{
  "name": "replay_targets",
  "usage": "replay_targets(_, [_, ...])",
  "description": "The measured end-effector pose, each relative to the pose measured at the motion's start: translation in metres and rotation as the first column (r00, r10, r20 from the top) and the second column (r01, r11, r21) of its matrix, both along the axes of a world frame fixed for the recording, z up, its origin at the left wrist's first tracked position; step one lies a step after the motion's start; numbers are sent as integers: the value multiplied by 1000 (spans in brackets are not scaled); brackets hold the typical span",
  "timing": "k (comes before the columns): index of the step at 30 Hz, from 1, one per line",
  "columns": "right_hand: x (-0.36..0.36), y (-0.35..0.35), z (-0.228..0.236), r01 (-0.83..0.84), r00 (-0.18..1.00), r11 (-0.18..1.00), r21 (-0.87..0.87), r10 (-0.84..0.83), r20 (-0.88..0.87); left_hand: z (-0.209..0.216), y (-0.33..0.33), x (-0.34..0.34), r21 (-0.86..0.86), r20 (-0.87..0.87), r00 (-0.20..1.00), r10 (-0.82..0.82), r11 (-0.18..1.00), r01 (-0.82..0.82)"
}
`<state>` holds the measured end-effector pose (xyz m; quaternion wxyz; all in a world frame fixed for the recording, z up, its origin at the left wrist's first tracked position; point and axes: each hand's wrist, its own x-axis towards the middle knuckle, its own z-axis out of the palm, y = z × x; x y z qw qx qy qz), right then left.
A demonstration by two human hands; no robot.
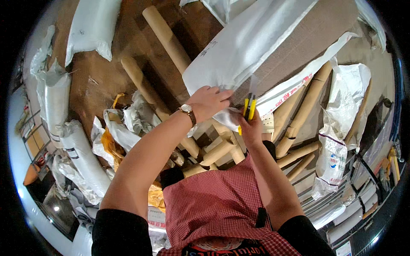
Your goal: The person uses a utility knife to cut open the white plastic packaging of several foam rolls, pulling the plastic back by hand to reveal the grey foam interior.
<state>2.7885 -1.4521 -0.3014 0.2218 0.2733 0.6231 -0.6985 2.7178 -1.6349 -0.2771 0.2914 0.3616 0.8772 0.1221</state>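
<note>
A wide brown-grey roll lies ahead of me, with its white plastic wrapping parted along its length. My left hand, a watch on its wrist, grips the near end of that wrapping, fingers bent over it. Close beside it on the right, my right hand is closed around a yellow-and-black tool that looks like a box cutter. The tool points away from me, against the near end of the roll. Its blade is hard to make out, and the left fingertips are partly hidden by the wrapping.
Several brown cardboard tubes lie on the brown floor around me. White-wrapped rolls stand or lean at the left, near crumpled orange plastic. To the right are a loose white sack and a metal rack.
</note>
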Motion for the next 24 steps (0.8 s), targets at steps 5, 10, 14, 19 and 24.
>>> replay_targets(5, [4, 4, -18, -75, 997, 990, -120, 78, 22, 12, 13, -15, -77, 236, 900, 367, 930, -359])
replay_targets(10, [13, 15, -41, -225, 974, 974, -14, 225, 2, -11, 25, -23, -303, 345, 653, 675, 738, -603])
replay_targets(14, [0, 7, -24, -303, 946, 953, -17, 303, 111, -24, 10, -23, -308, 377, 702, 605, 796, -521])
replay_targets(19, [1, -4, -31, -185, 978, 983, -17, 186, 92, -28, 11, -33, -343, 454, 536, 712, 695, -632])
replay_targets(24, [7, -18, -41, 85, 978, 995, -56, -72, 197, -35, 7, -33, -395, 493, 421, 762, 626, -672])
